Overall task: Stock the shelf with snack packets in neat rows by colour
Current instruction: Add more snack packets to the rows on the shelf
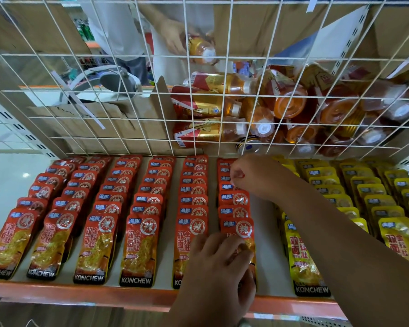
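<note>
Now the red packets lie in six overlapping rows on the left of the shelf, with the yellow packets in rows on its right. The left hand rests flat on the front packet of the sixth red row, its grip apart and fingers spread. The right hand is at the back of that row, its grip pinched together on the rear packet. Beyond a wire grid lie bottles.

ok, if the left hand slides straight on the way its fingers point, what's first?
Likely the red packets overlapped up that row, just past the front packet the left hand lies flat on. Further back, the right hand, which seems to pinch one.
</note>
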The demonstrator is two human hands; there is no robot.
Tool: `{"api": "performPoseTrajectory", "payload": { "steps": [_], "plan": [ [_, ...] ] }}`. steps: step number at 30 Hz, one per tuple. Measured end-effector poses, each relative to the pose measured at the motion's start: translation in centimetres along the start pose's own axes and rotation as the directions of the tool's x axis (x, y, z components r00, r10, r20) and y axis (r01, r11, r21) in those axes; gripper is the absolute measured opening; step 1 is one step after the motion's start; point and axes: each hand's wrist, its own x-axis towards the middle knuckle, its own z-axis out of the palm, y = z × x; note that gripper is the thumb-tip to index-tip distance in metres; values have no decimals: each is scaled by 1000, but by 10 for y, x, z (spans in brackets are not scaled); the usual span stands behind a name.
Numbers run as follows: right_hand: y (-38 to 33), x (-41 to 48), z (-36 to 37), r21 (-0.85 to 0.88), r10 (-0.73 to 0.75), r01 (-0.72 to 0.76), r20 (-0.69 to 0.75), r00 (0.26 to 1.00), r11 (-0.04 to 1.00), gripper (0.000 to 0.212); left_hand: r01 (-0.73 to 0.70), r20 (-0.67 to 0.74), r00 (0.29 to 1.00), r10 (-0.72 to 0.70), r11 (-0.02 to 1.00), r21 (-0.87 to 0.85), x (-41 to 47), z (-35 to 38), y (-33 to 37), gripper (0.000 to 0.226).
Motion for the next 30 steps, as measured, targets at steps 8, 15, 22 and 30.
{"api": "performPoseTrajectory", "payload": {
  "steps": [8, 15, 22, 30],
  "plan": [
    [1, -4, 2, 7, -9, 10, -36, 999, 1000, 6, -2, 5, 1000, 2, 1000, -6, 0, 0, 1, 27],
    [7, -20, 11, 6, -8, 9, -41, 999, 1000, 12, -6, -10, 1000, 6, 1000, -12, 0, 0, 0, 25],
    [4, -27, 11, 88, 34, -30, -39, 999, 996, 10, -6, -4, 1000, 6, 1000, -24, -1, 0, 0, 26],
    [0, -32, 14, 123, 61, -54, -59, 996, 991, 16, -21, -11, 1000, 21, 1000, -19, -1, 1, -2, 28]
  ]
}}
